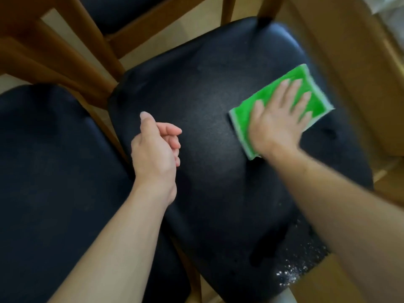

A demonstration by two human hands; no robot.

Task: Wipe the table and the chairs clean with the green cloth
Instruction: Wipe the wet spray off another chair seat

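— Where's the cloth?
— One green cloth [282, 110], folded flat, right of centre in the frame, lying on the black seat [207, 106] of the middle chair.
— Who's on it?
— The right hand [278, 119] presses it down with straight, spread fingers, palm flat on top.
— And the other hand?
— The left hand [156, 147] hangs over the same seat near the frame's centre, fingers loosely curled, holding nothing, well apart from the cloth.
— How many chairs?
— Three black seats: the middle one, a second seat [50, 171] at the left, a third seat [113, 12] at the top edge. Wooden chair frames [72, 55] show at upper left.
— Anything else?
— White specks [293, 270] scattered at the middle seat's lower right edge.
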